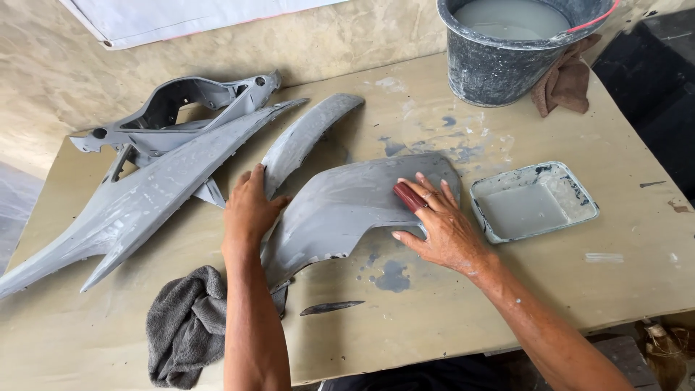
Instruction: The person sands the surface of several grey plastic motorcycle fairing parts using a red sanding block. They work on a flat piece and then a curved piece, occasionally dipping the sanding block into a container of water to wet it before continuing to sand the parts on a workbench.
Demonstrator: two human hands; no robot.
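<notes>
A curved grey plastic body panel (340, 210) lies on the wooden table (507, 289) in front of me. My left hand (250, 206) presses on the panel's left edge, fingers spread. My right hand (438, 221) rests flat on the panel's right end and holds a small dark red sanding block (407, 195) under its fingers against the grey surface.
Other grey panels lie to the left: a long pointed one (145, 199), a narrow curved one (308, 134) and a frame piece (177, 108). A grey rag (184, 326) sits near the front edge. A shallow tray of grey water (532, 201) and a bucket (507, 51) with a brown cloth (568, 83) stand right.
</notes>
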